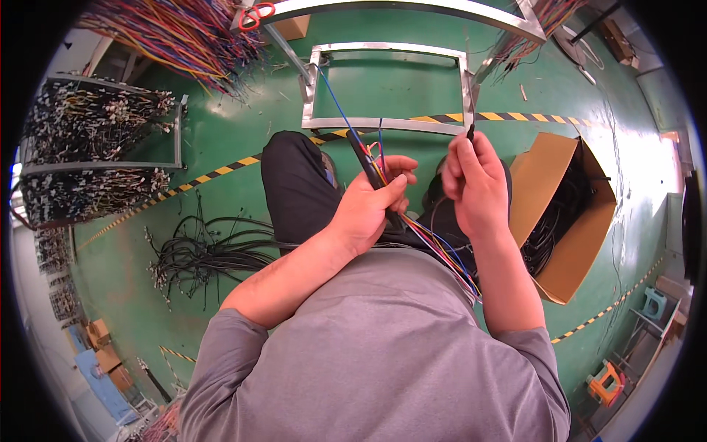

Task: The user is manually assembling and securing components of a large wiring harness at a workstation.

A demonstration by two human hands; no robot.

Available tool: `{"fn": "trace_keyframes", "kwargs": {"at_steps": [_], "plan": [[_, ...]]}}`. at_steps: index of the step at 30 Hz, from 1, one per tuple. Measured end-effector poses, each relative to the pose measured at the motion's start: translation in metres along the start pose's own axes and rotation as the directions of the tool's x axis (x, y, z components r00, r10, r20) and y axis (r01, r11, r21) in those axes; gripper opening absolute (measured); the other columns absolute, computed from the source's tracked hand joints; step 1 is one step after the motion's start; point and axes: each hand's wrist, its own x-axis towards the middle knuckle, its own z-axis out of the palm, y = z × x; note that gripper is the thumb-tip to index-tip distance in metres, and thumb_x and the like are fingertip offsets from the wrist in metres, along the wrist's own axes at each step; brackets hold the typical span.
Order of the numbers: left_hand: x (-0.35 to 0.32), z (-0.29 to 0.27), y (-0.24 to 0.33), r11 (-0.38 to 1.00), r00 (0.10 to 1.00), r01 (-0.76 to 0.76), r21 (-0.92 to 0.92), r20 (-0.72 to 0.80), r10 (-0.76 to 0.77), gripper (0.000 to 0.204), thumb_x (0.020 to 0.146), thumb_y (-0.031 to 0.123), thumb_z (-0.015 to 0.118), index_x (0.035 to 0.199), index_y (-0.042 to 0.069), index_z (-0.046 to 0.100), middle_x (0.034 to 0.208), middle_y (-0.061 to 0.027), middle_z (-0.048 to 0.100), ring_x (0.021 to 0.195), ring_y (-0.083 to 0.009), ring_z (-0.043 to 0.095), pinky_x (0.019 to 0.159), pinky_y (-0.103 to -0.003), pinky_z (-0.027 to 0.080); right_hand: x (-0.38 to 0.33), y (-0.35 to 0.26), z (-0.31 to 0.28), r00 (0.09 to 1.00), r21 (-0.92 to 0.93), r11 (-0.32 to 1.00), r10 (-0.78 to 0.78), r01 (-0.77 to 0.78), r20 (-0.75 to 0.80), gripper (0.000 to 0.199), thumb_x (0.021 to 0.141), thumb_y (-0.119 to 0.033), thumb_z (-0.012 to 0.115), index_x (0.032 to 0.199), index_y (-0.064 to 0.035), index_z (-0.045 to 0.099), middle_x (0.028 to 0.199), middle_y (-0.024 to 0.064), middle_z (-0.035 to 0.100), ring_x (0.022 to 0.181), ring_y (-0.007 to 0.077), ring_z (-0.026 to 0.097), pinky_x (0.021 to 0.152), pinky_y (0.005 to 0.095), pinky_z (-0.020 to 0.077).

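Observation:
My left hand (368,210) is closed round a black cable sleeve (362,156) that slants across my lap. Coloured wires (436,247) in red, yellow, blue and white run along the sleeve and on under my hand toward my right side. From its upper end a blue wire (335,101) stretches toward the metal frame. To the right, raised above my knee, my right hand (477,184) pinches a thin black piece (470,132) between thumb and fingers. Its exact kind is too small to make out.
A metal frame (383,124) stands ahead of my knees. At my right is an open cardboard box (546,166) holding black cables. Black cables (210,247) lie at my left, beyond them racks of wire ends (103,125). Coloured wire bundles (184,37) hang at the upper left.

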Motion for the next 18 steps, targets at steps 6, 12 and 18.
{"fn": "trace_keyframes", "kwargs": {"at_steps": [6, 12, 18], "plan": [[0.010, -0.015, -0.009, 0.995, 0.995, -0.075, 0.069, 0.065, 0.071, 0.027, 0.103, 0.007, 0.063, 0.130, 0.008, 0.061, 0.106, 0.0022, 0.058, 0.088, -0.0078, 0.053, 0.081, -0.025, 0.044, -0.025, 0.003, 0.006, 0.996, -0.505, 0.861, -0.021, 0.064, 0.090, 0.018, 0.096, -0.003, 0.071, 0.113, -0.0007, 0.068, 0.083, -0.0067, 0.058, 0.066, 0.0005, 0.043, 0.055, 0.0196, 0.0295], [0.009, -0.012, -0.012, 0.976, 0.993, -0.102, 0.193, 0.083, 0.087, 0.037, 0.101, 0.003, 0.064, 0.137, 0.005, 0.057, 0.114, 0.0011, 0.059, 0.104, -0.0094, 0.057, 0.091, -0.029, 0.047, -0.022, -0.003, 0.024, 0.996, -0.312, 0.949, 0.059, -0.037, 0.061, 0.023, 0.093, 0.001, 0.073, 0.116, 0.0005, 0.069, 0.090, -0.0027, 0.065, 0.077, 0.0030, 0.055, 0.068, 0.0204, 0.0434], [0.010, -0.002, -0.012, 0.970, 0.968, -0.164, 0.178, 0.221, 0.123, 0.056, 0.096, -0.002, 0.060, 0.150, 0.009, 0.048, 0.113, 0.0041, 0.051, 0.103, -0.0063, 0.050, 0.098, -0.024, 0.041, -0.022, 0.008, 0.031, 0.988, -0.581, 0.814, 0.079, 0.015, 0.136, 0.026, 0.091, 0.001, 0.078, 0.114, -0.0002, 0.068, 0.097, -0.0011, 0.068, 0.087, 0.0049, 0.061, 0.080, 0.0217, 0.0503]]}}
